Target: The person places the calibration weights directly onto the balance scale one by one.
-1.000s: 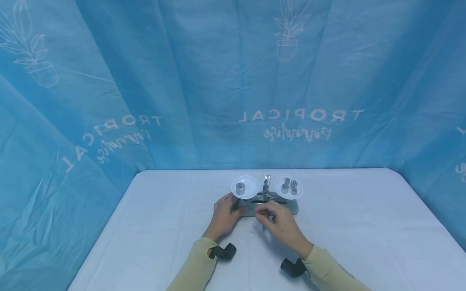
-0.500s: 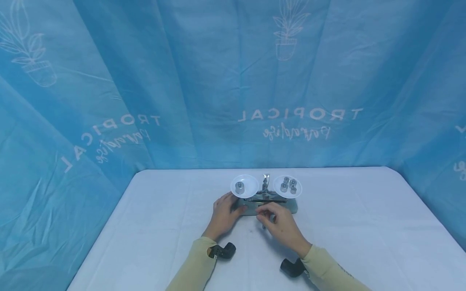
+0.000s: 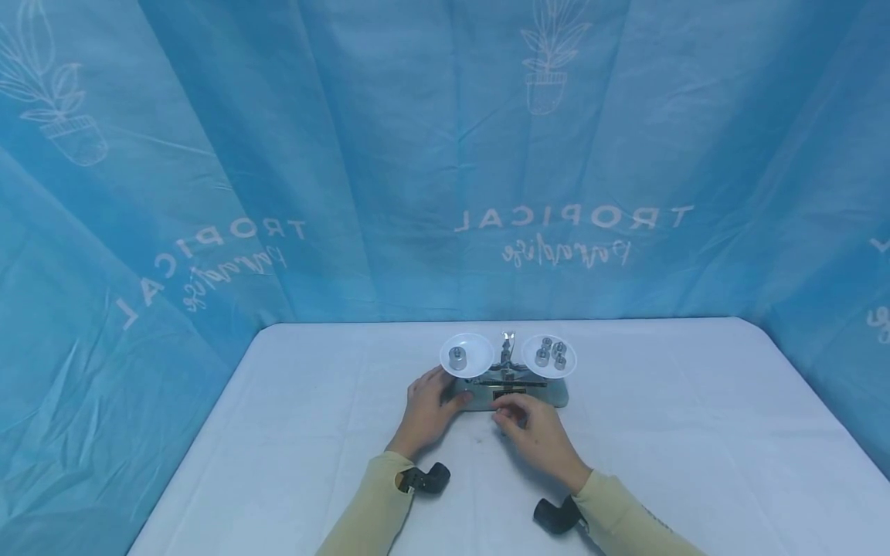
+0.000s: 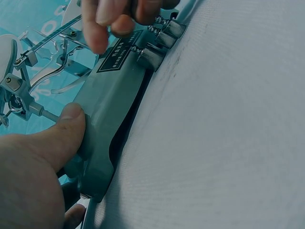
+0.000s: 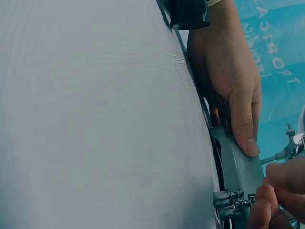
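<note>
A small balance scale (image 3: 552, 394) with a grey-green base stands on the table. My left hand (image 3: 426, 413) grips the left end of that base, thumb lying on its front face. One larger metal weight (image 3: 456, 358) sits in the left white pan (image 3: 478, 347). The right pan (image 3: 530, 352) carries several smaller weights (image 3: 559, 361). My right hand (image 3: 542, 440) hovers before the middle of the base with bent fingers, near the black label (image 4: 114, 61); nothing shows between them. Beneath it, metal weights (image 4: 151, 56) with knobs stand along the front of the base.
A white cloth covers the table (image 3: 660, 432). Blue printed curtains (image 3: 389, 154) hang behind it and at the sides. Dark wrist cameras (image 3: 434, 479) are strapped at both sleeves.
My right hand has drawn slightly back toward the near side, and more of the label shows above its fingers. The left hand keeps its grip; the pans look the same.
</note>
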A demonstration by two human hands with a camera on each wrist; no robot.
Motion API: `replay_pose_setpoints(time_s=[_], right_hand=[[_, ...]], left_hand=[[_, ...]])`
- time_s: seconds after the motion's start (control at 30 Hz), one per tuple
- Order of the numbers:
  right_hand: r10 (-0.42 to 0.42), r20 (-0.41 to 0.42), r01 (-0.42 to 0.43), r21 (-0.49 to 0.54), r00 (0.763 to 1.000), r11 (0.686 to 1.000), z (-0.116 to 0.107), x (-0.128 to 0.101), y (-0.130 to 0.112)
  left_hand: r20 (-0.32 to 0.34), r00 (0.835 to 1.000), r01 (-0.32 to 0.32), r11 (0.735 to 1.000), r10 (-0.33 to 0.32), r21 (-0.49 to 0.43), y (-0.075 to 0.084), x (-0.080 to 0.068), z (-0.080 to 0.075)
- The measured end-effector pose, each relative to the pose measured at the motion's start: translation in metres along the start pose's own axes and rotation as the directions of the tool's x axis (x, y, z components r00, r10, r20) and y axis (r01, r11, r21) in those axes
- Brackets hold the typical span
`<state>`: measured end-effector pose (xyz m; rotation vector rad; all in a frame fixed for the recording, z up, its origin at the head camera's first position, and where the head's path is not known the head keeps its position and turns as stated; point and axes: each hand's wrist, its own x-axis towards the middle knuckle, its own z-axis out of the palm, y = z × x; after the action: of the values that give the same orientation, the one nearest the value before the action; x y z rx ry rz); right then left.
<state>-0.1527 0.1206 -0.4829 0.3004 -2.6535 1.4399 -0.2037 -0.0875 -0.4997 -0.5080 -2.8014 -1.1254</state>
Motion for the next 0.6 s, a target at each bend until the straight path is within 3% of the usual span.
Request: replay_pose_setpoints(time_s=[0.6], right_hand=[[0.045,-0.053,-0.046,-0.016,0.998,0.999,0.004,0.003,0.012]], left_hand=[[0.006,1.000,0.021,1.000,-0.021,-0.019,0.002,0.000,-0.001]])
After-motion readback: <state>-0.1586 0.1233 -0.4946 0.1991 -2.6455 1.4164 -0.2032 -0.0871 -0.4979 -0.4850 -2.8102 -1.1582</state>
